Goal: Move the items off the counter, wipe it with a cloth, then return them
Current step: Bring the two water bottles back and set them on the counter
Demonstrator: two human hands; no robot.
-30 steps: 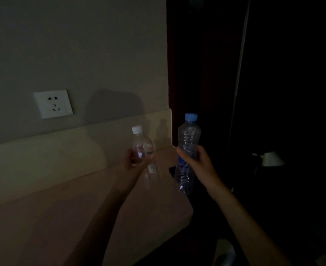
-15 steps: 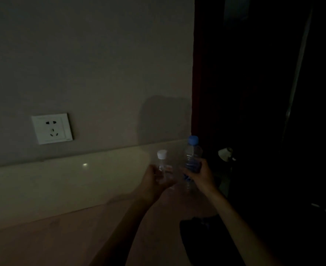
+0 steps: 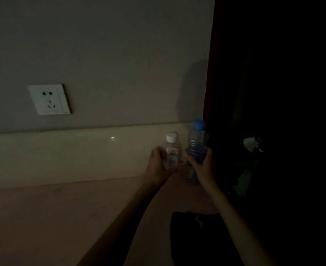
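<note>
My left hand (image 3: 159,166) grips the white-capped bottle (image 3: 172,150) and my right hand (image 3: 202,166) the blue-capped bottle (image 3: 196,144), both upright, side by side above the counter's (image 3: 62,217) far right corner.

Since a second ago, both hands carry their bottles away from the bench's outer edge toward the back corner by the wall. The left hand (image 3: 159,166) now holds the white-capped bottle (image 3: 172,150) low against the pale backsplash (image 3: 81,156), and the right hand (image 3: 203,166) brings the blue-capped bottle (image 3: 196,144) close beside it, the two bottles nearly touching and lower than before.
</note>
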